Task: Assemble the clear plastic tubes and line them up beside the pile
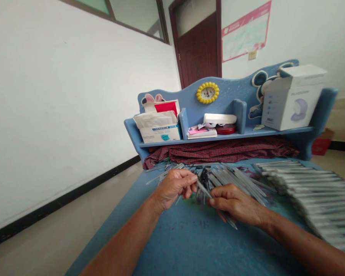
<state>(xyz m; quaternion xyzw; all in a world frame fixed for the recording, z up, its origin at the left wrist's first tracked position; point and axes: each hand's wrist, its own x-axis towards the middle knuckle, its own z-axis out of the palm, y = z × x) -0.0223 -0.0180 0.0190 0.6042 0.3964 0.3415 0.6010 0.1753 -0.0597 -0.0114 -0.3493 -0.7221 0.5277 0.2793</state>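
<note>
Between my two hands runs a thin translucent pen barrel, slanting down to the right. My left hand pinches its upper end with thumb and fingertips. Lower down, my right hand has its fingers wrapped round the same barrel. A clear pointed end shows below the right hand; whether it belongs to the same pen I cannot tell. Just behind the hands lie a cluster of small black pen parts and a loose heap of translucent pen barrels.
A large stack of pens lies on the right of the blue desk. Folded checked cloth runs under the shelf, which bears a mask box, a white carton, papers and a yellow-rimmed clock.
</note>
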